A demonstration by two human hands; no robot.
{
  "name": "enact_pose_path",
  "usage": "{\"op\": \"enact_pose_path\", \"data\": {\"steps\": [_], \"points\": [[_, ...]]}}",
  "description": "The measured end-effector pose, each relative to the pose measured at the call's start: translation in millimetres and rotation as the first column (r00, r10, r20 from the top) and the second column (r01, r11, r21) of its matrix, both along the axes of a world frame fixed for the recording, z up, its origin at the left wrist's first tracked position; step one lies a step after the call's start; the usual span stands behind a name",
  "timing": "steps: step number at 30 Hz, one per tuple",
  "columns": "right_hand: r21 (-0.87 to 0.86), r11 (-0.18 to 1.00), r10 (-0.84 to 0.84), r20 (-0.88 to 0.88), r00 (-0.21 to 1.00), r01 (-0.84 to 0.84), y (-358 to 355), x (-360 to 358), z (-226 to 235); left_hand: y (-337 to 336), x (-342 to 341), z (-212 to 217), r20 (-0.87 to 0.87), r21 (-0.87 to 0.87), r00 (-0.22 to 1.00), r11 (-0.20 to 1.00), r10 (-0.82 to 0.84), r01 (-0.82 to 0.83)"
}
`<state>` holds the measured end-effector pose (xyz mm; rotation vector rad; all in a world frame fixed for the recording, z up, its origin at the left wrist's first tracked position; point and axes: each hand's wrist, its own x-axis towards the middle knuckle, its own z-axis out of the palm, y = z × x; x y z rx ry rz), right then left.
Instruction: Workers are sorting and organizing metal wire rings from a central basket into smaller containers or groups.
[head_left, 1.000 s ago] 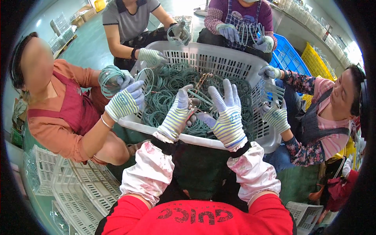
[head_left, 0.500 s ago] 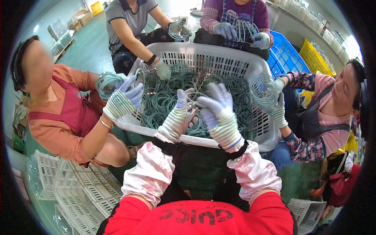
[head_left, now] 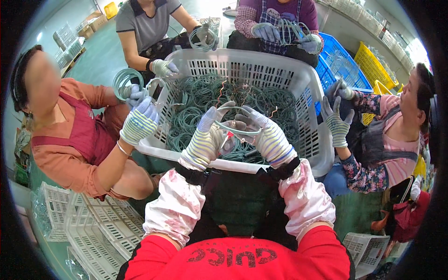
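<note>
— Where are the wearer's hands?

— Both are over the near part of a big white slatted basket (head_left: 308,88), gloved in striped knit. The left hand (head_left: 204,140) is curled with its fingers closed on the left end of a pale green wire loop (head_left: 237,127); the right hand (head_left: 267,136) is closed on the loop's right end. The loop arcs between them, just above the heap.

— What heap?

— The basket is full of coiled green wire rings (head_left: 196,100), with a few bare copper ends sticking up near the middle. The held loop sits at the near rim, over those coils.

— Who else is there?

— Four people around the basket. The one on the left in an orange top holds a wound green coil (head_left: 127,79) beside the basket's left wall, gloved hand (head_left: 138,122) touching the rim. The two at the far side each hold wire rings in gloved hands. The person on the right in a floral sleeve has a gloved hand (head_left: 337,122) raised, fingers spread, just beside the basket's right corner.

— Anything behind?

— A blue crate (head_left: 343,65) and a yellow crate (head_left: 371,65) at the upper right, and white crates (head_left: 88,228) stacked on the floor at lower left.
</note>
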<state>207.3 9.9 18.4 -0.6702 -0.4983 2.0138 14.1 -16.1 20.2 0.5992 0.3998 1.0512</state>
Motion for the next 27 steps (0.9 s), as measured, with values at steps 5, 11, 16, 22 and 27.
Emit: {"op": "enact_pose_path", "data": {"steps": [5, 11, 16, 22, 27], "points": [[0.152, 0.988, 0.017, -0.015, 1.0, -0.015, 1, 8, -19, -3, 5, 0, -0.054, 0.028, 0.998, 0.999, -0.034, 0.035], [0.166, 0.984, 0.058, 0.008, 0.998, -0.059, 2, 12, -31, -8, 7, 0, -0.099, 0.035, 0.994, 0.999, -0.037, 0.041], [0.058, 0.998, 0.035, -0.009, 0.999, -0.034, -4, 6, -23, -8, 9, -1, -0.111, 0.026, 0.992, 0.998, 0.066, -0.063], [0.049, 0.994, 0.099, 0.031, 0.995, -0.1, -19, 6, -9, -6, 3, -4, -0.177, 0.044, 0.965, 0.981, 0.191, -0.187], [0.104, 0.991, 0.084, 0.055, 0.995, -0.089, -23, 4, -8, -10, 2, -3, -0.226, 0.062, 0.945, 0.972, 0.236, -0.228]]}}
